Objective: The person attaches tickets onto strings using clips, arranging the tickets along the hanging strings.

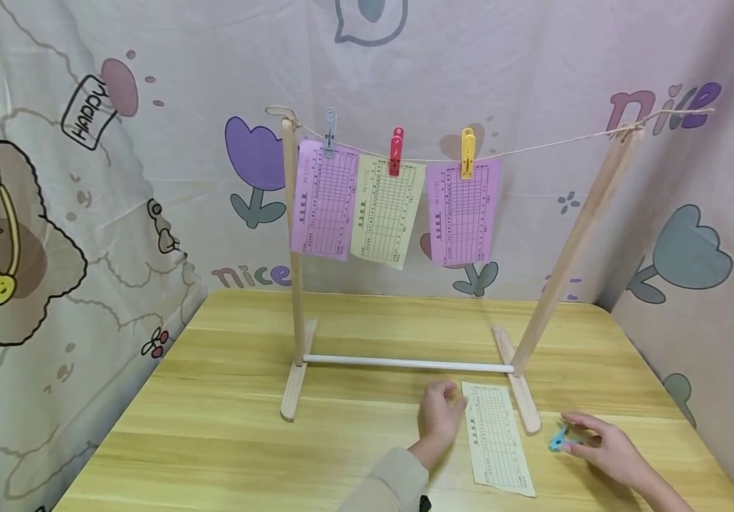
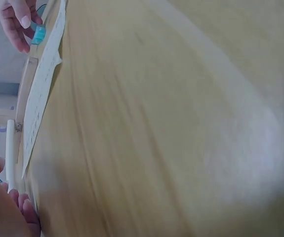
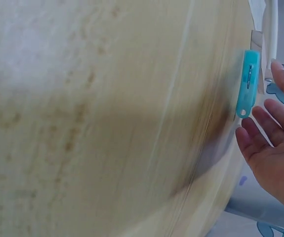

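Observation:
In the head view a pale yellow printed slip (image 1: 498,441) lies on the table. My left hand (image 1: 440,416) is at its upper left edge, fingers loosely bent; whether the thumb touches the paper I cannot tell. A turquoise clothespin (image 1: 559,439) lies right of the slip. Around it my right hand (image 1: 607,448) reaches with thumb and fingers spread. The right wrist view shows the clothespin (image 3: 248,84) just off the fingertips, not pinched. Left of it, a cord (image 1: 533,151) carries two pink slips (image 1: 463,220) and a yellow slip (image 1: 386,213), clipped by grey, red and yellow clothespins (image 1: 467,153).
A wooden stand holds the cord between its left post (image 1: 296,284) and its leaning right post (image 1: 578,249). A white rod (image 1: 405,363) joins the feet. The right foot (image 1: 523,405) stands between slip and clothespin. Printed cloth (image 1: 181,71) hangs behind the table (image 1: 213,441).

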Available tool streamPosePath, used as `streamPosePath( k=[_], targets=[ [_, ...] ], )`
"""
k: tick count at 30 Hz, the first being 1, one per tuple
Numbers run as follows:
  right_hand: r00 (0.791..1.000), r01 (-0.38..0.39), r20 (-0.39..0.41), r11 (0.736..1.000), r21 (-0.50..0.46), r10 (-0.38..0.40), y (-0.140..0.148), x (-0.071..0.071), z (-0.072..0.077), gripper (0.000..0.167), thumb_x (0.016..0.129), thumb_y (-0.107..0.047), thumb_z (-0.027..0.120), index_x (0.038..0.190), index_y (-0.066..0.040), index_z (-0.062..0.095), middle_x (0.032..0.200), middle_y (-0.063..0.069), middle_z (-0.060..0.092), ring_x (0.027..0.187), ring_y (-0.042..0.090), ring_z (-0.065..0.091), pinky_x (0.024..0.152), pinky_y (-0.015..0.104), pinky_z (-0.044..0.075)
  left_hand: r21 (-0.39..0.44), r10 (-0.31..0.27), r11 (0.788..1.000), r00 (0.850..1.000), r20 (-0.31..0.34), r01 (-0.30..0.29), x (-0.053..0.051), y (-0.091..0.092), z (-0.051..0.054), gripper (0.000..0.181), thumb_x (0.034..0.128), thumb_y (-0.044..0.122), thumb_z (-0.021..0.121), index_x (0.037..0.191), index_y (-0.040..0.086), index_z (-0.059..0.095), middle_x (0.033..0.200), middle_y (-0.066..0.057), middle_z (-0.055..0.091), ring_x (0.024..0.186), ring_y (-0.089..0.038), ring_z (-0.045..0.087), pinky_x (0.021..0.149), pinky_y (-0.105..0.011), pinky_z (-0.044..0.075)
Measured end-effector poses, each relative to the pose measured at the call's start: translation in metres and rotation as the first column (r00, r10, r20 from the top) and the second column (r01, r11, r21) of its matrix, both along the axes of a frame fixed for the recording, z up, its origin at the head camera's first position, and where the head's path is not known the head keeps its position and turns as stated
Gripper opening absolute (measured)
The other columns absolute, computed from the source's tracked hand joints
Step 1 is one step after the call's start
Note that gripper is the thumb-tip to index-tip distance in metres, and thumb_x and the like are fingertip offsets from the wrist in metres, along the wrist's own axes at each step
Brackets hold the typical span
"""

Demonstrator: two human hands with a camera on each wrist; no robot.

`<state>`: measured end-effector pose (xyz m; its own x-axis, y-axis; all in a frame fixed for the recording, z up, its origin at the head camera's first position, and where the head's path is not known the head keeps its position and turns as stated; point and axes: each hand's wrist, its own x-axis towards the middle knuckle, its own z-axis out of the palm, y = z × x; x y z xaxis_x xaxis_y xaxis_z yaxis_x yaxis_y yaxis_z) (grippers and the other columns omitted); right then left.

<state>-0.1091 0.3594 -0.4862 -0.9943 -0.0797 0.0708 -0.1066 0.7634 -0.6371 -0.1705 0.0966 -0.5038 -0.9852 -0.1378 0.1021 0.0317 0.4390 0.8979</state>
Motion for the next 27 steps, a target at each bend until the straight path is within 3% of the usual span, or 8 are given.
streamPosePath(
  k=[7, 15, 20, 27],
  targets=[
    [0.999, -0.01, 0.038, 1.0, -0.007, 0.01, 0.0, -0.002, 0.002, 0.05, 0.076, -0.018, 0.074, 0.116, 0.007, 0.058, 0.117, 0.03, 0.056, 0.088, -0.02, 0.044, 0.068, 0.017, 0.049, -0.155, -0.001, 0.988, 0.998, -0.062, -0.008, 0.002, 0.006, -0.005, 0.028, 0.0674, 0.018, 0.08, 0.092, 0.013, 0.068, 0.086, 0.004, 0.062, 0.08, -0.01, 0.056, 0.074, -0.023, 0.049],
    [0.991, -0.015, 0.137, 0.998, 0.059, 0.006, 0.003, -0.003, 0.004, 0.055, 0.075, -0.026, 0.074, 0.118, 0.005, 0.058, 0.123, 0.029, 0.054, 0.091, -0.02, 0.04, 0.073, 0.018, 0.049, -0.343, -0.007, 0.939, 0.998, -0.064, -0.016, 0.004, 0.01, -0.012, 0.042, 0.06, 0.027, 0.084, 0.096, 0.014, 0.066, 0.089, 0.002, 0.06, 0.085, -0.015, 0.053, 0.08, -0.03, 0.047],
    [0.991, -0.027, 0.129, 0.998, 0.062, 0.019, 0.001, -0.003, 0.003, 0.054, 0.075, -0.026, 0.074, 0.116, 0.005, 0.059, 0.12, 0.027, 0.056, 0.091, -0.018, 0.041, 0.072, 0.016, 0.048, -0.388, -0.015, 0.922, 0.998, -0.053, -0.007, 0.003, 0.011, -0.012, 0.039, 0.06, 0.026, 0.084, 0.093, 0.015, 0.067, 0.087, 0.003, 0.057, 0.083, -0.015, 0.051, 0.078, -0.029, 0.045],
    [0.993, -0.015, 0.119, 0.998, 0.062, 0.008, 0.001, -0.003, 0.003, 0.053, 0.074, -0.024, 0.075, 0.117, 0.004, 0.06, 0.116, 0.021, 0.057, 0.089, -0.018, 0.041, 0.07, 0.015, 0.047, -0.371, -0.044, 0.928, 0.999, -0.03, 0.03, 0.0, 0.008, -0.007, 0.041, 0.0613, 0.022, 0.082, 0.098, 0.011, 0.068, 0.089, 0.0, 0.058, 0.084, -0.015, 0.052, 0.08, -0.028, 0.046]
  ],
)
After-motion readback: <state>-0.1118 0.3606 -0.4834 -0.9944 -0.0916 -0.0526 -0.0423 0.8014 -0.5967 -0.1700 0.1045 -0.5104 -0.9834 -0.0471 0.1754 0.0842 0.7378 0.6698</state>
